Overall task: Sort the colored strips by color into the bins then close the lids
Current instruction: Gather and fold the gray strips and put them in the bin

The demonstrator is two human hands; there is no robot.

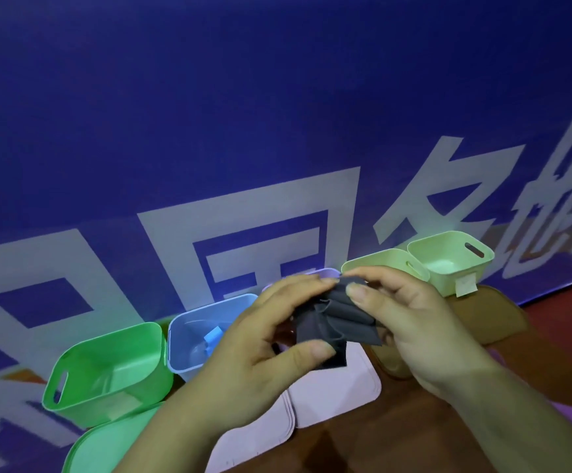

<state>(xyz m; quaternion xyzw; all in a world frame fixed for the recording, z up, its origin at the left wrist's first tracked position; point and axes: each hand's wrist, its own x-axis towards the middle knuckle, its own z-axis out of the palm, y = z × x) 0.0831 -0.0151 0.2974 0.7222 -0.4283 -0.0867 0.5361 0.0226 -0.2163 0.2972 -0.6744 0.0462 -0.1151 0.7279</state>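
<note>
Both hands, left hand point(260, 339) and right hand point(411, 322), pinch a bunch of dark strips point(329, 319) above the bins; next, peel one off and pick its bin.

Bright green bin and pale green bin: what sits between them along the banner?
In the head view, between the bright green bin and the pale green bin sit a blue bin and a purple bin, mostly hidden behind both hands holding dark grey strips.
</note>
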